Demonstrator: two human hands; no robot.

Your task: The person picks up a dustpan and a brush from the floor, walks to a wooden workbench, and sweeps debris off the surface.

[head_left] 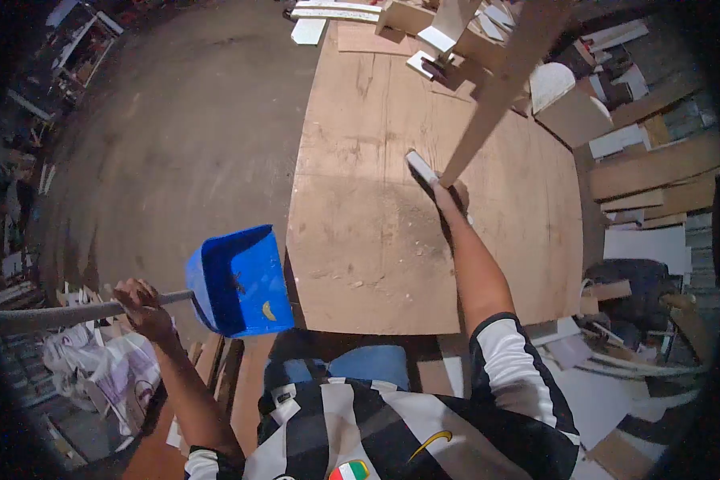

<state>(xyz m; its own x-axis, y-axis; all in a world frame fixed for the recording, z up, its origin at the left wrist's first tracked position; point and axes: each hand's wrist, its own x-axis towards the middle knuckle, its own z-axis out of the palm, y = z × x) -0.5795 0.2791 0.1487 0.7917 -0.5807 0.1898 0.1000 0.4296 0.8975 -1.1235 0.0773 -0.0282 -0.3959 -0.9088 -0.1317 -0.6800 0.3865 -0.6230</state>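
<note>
My left hand (140, 302) is wrapped round the pole (80, 313) of a blue dustpan (252, 280), whose open edge is beside the left edge of a wooden board (352, 144). A few small scraps lie inside the dustpan. Farther out over the board, my right hand (448, 194) is closed on a brush (422, 168) with a pale top, resting on the board. Sawdust and small chips (392, 264) are spread on the board to the left of my right forearm.
A long wooden beam (504, 88) slants over the board near my right hand. Offcuts and a pale curved-top piece (552, 86) lie at the board's far right. Planks (656, 168) are piled on the right. A crumpled white bag (108, 364) lies at lower left.
</note>
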